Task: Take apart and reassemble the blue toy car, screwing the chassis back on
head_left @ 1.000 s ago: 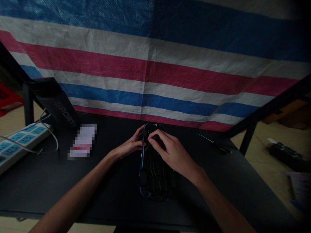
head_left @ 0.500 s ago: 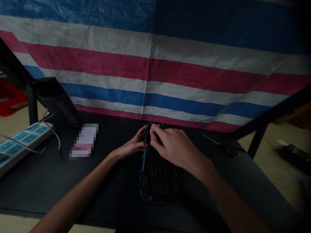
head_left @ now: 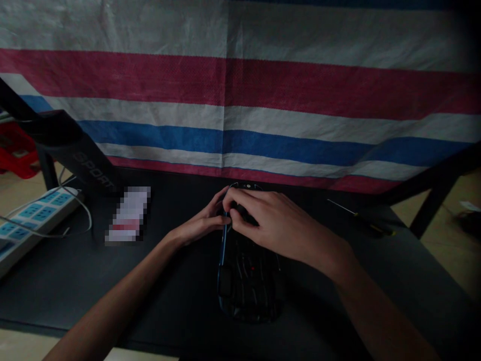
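Note:
A toy car (head_left: 250,281) lies upside down on the black table, its dark underside facing up and a blue body edge showing along the left. My left hand (head_left: 201,220) holds the car's far left side, thumb and fingers closed around the edge by the wheel there. Over the far end of the underside, my right hand (head_left: 263,215) is curled, with thumb and index finger pinched at that same wheel area. The fingers largely cover the wheel, and whatever lies under the right palm is hidden.
A screwdriver (head_left: 361,218) rests at the right on the black table (head_left: 169,301). To the left are a blurred-out pale rectangular item (head_left: 130,215), a white power strip (head_left: 41,215) with a cable, and a dark "SPORT" sleeve (head_left: 90,160). A striped sheet (head_left: 225,115) hangs behind.
The camera view has tilted down a little. My right hand has shifted slightly left at the wheel, its fingers now covering it. My left hand keeps its hold on the car.

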Demonstrator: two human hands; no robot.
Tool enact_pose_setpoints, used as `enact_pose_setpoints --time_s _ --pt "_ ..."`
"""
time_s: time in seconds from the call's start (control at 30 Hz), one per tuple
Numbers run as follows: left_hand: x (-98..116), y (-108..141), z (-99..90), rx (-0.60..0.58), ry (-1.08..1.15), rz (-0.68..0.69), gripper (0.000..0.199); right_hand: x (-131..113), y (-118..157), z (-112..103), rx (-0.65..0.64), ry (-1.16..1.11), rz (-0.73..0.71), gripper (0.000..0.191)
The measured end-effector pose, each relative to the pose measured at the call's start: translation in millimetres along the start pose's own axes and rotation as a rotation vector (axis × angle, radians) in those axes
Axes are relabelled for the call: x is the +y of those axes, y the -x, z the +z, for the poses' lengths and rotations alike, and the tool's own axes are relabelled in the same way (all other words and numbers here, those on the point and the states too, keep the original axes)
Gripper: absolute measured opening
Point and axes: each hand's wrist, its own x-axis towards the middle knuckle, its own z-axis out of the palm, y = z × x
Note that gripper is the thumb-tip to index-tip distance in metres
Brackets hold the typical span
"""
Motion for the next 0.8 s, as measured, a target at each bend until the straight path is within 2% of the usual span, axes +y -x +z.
enact_pose_setpoints --time_s 0.13,0.2,0.27,0.37,0.53,0.67,0.8 --pt "-0.9 -0.1 -0.3 0.016 -0.009 0.024 0.090 2.5 2.0 0.6 0.025 0.105 0.047 0.024" --pt "-1.0 -0.1 -0.6 0.017 -0.025 0.035 0.088 2.7 2.0 1.7 0.058 0.130 0.060 0.022" --pt "-0.4 0.2 -0.5 0.011 -0.042 0.033 0.089 3.5 1.7 2.3 0.068 0.079 0.012 0.013" --pt "2.3 1.5 1.5 0.026 -0.056 0.010 0.090 4.5 0.8 2.8 0.058 0.065 -0.064 0.014" --pt "7.7 4.2 5.7 0.030 -0.065 0.001 0.091 1.0 0.0 3.4 0.055 0.187 -0.012 0.024" --pt "7.0 3.6 5.1 0.004 -0.091 0.053 0.091 -0.7 2.5 1.5 0.048 0.105 -0.099 0.015" --pt "4.7 3.9 2.8 0.007 -0.109 0.049 0.098 -0.3 4.0 1.1 0.029 0.138 -0.126 0.018"
